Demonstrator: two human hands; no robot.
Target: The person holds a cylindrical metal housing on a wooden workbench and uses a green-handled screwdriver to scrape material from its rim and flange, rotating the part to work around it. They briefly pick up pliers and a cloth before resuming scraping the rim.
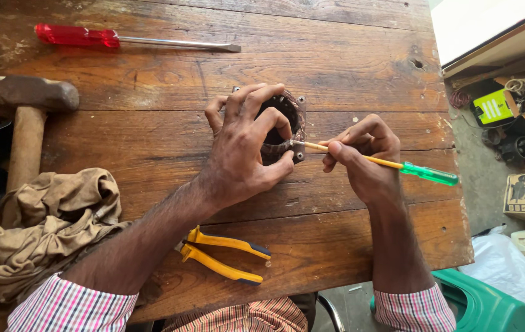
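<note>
Motor stator [287, 126], lying mid-table on the wooden workbench [348, 67], is clamped under the left hand [244, 154] while the right hand [361, 150] pinches a green-handled screwdriver [397, 165] at the windings; judged best worked with shallow, gentle prying.

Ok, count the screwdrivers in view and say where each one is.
2. A red-handled screwdriver lies at the table's far edge. A green-handled screwdriver is in the right hand, its tip at the stator under the left hand. The cloth may hide more.
</note>
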